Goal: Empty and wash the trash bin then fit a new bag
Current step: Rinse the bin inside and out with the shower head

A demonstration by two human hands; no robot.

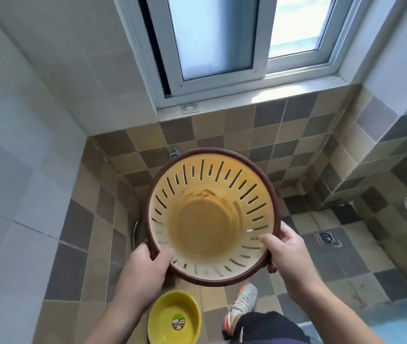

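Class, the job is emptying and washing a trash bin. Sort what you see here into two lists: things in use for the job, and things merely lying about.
In use:
trash bin, empty, slotted
left hand, gripping its rim
right hand, gripping its rim

Lying about:
yellow basin on the floor
floor drain
window

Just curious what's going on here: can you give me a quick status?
Both hands grip bin rim: left hand, right hand. Trash bin held up, empty, no bag. Yellow basin on floor below.
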